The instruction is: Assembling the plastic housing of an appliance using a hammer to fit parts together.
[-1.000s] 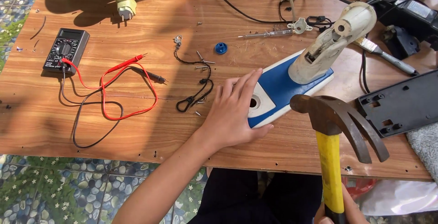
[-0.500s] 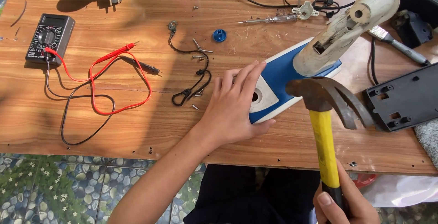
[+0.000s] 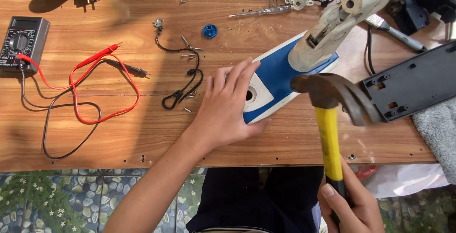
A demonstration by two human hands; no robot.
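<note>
A blue and white appliance base (image 3: 280, 79) with a cream upright neck (image 3: 339, 22) lies on the wooden table (image 3: 118, 133). My left hand (image 3: 228, 107) rests flat on the base's near left end, fingers spread beside a round hole (image 3: 249, 95). My right hand (image 3: 349, 204) grips the lower end of a yellow-handled claw hammer (image 3: 328, 133). Its dark metal head (image 3: 332, 90) hovers just over the base's right edge, below the neck.
A multimeter (image 3: 21, 43) with red and black probe leads (image 3: 102, 83) lies at the left. A black cord (image 3: 183, 79), loose screws, a blue cap (image 3: 209, 31), a screwdriver (image 3: 261, 11) and a black plastic panel (image 3: 413, 83) sit around. Grey cloth (image 3: 439, 133) lies at the right edge.
The hammer head has shifted left, closer to the base and neck. My left hand stays pressed on the base. The view has moved in nearer to the table.
</note>
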